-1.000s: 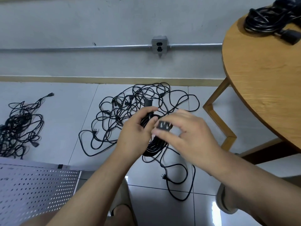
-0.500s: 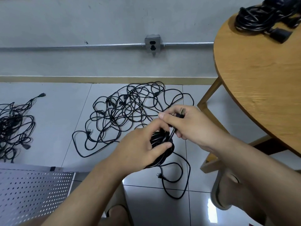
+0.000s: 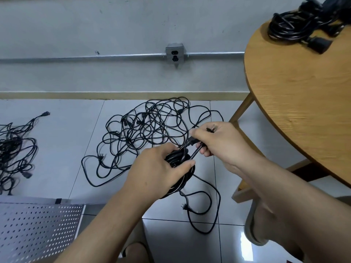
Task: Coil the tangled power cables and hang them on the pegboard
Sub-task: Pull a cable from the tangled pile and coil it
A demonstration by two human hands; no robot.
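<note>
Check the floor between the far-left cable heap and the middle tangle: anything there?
Nothing. The head view shows only bare tile between the far-left cable heap and the middle tangle; the two piles lie apart.

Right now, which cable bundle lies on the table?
The coiled bundle at top right, on the round wooden table. The centre tangle and the left tangle lie on floor tiles; the left hand grips a fourth coil.

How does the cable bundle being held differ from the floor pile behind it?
The held coil is wound tight; the floor tangle sprawls in loose crossing loops. The left hand grips the coil and the right hand pinches its end; the tangle lies untouched. Both are black.
</note>
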